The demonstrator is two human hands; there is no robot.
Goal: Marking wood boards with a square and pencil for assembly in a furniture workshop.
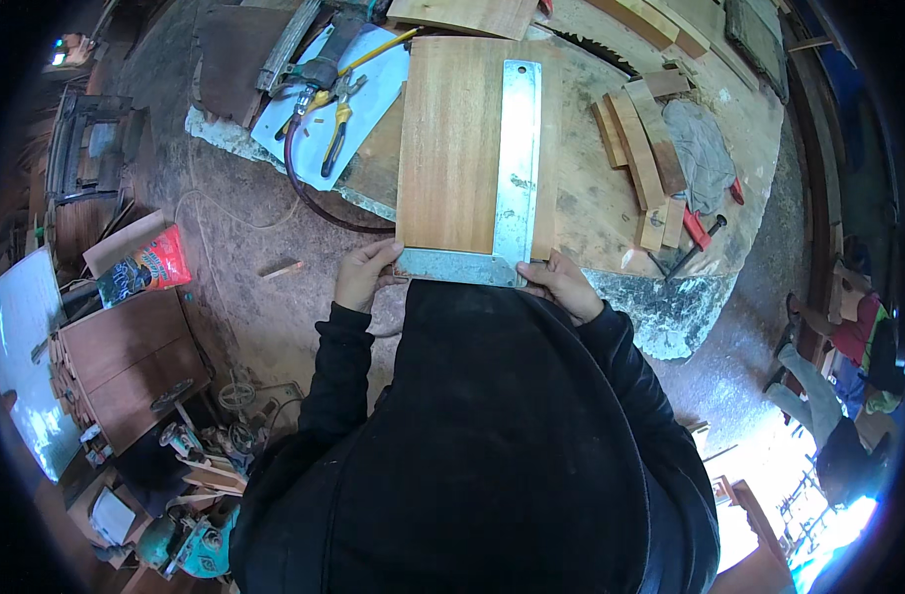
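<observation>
A metal try square [517,163] lies flat on a wooden board [450,148]. Its long blade runs away from me, right of the board's middle, and its stock sits along the board's near edge. My left hand [366,277] is closed on the left end of the stock at the board's near left corner, thumb on top and fingers beneath. At the square's corner, my right hand [563,283] pinches the right end of the stock, its thumb on the metal. The lower fingers of both hands are partly hidden.
Pliers [341,124], a pencil [378,49] and a hose-fed tool [319,74] lie on a white sheet [373,94]. Wood blocks [638,144], a grey cloth [698,148] and a red-handled hammer [698,238] lie to the right. Another person [833,396] is at far right.
</observation>
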